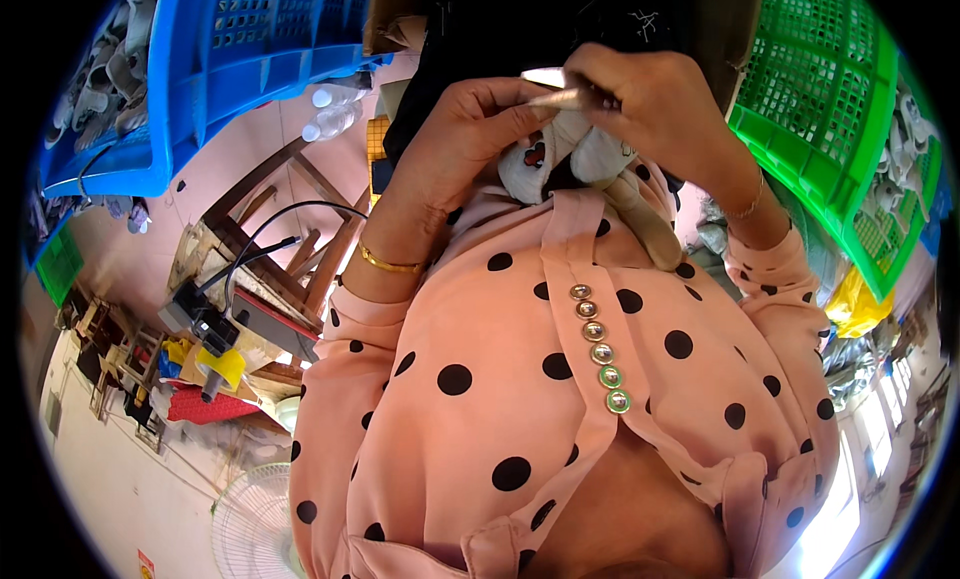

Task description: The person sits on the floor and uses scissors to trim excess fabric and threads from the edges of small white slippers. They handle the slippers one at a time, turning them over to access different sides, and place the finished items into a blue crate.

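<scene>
My left hand [470, 134] is closed, thumb and fingers pinching the edge of a pale beige cloth piece [562, 99]. My right hand [650, 97] is closed on the other end of that piece, with its fingertips partly hidden. Just below hangs a white, soft, stuffed-looking cloth item [524, 171] with a small dark and red patch, resting against my polka-dot shirt. A long, rounded beige part [645, 222] dangles from it under my right hand. Whether these parts are all joined is hidden by my fingers.
A blue plastic crate [160, 89] with several pale pieces stands on the left. A green crate [880, 179] stands on the right, near a yellow bag [858, 304]. Plastic bottles [333, 121], a wooden frame [290, 209] and a white fan [255, 519] are to the left.
</scene>
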A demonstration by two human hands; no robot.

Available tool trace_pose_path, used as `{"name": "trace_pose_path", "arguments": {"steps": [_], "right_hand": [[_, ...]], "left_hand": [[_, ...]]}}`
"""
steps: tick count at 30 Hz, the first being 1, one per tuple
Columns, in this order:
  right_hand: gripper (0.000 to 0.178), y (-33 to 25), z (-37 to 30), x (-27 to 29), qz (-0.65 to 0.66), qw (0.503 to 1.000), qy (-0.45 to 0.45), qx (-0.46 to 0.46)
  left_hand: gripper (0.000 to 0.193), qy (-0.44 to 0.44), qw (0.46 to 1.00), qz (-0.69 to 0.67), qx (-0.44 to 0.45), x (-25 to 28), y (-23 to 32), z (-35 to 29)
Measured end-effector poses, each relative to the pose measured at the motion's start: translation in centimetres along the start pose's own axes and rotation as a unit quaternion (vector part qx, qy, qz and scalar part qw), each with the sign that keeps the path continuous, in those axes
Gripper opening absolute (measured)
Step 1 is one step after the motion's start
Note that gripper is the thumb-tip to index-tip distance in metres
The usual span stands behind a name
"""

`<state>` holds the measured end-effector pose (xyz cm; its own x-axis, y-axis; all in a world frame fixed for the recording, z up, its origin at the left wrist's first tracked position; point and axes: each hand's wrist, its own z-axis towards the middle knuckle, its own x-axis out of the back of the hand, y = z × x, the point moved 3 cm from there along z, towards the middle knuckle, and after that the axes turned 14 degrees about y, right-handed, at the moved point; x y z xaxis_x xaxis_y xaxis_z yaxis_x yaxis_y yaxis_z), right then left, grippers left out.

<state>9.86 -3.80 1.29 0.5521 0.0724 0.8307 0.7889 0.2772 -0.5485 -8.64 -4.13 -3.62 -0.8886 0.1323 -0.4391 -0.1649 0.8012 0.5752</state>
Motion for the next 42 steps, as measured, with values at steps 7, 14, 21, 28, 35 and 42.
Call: {"name": "trace_pose_path", "arguments": {"steps": [7, 14, 21, 28, 35, 42], "right_hand": [[0.026, 5.8, -1.2, 2.4, -0.077, 0.959, 0.158, -0.22], [0.05, 6.9, -5.0, -0.2, 0.167, 0.934, -0.034, -0.314], [0.041, 7.1, -5.6, 0.0, 0.237, 0.924, 0.04, -0.297], [0.033, 6.5, -4.7, 1.4, 0.229, 0.931, 0.09, -0.268], [0.026, 6.6, -4.0, 5.1, 0.19, 0.915, 0.244, -0.259], [0.02, 1.2, -4.5, 4.5, 0.023, 0.949, 0.293, -0.114]], "left_hand": [[0.017, 0.028, 0.999, 0.01, -0.033, 0.6, 0.7, 0.5], [0.021, 0.034, 0.99, 0.096, -0.098, 0.0, 1.6, 1.0], [0.031, 0.062, 0.695, 0.469, -0.542, -4.6, 4.4, -1.0], [0.012, 0.059, 0.641, 0.477, -0.599, -5.3, 4.3, 0.7], [0.012, 0.273, 0.678, 0.397, -0.555, -2.3, 9.0, -1.8], [0.057, 0.146, 0.789, 0.401, -0.442, -5.9, 3.3, -1.6]]}}
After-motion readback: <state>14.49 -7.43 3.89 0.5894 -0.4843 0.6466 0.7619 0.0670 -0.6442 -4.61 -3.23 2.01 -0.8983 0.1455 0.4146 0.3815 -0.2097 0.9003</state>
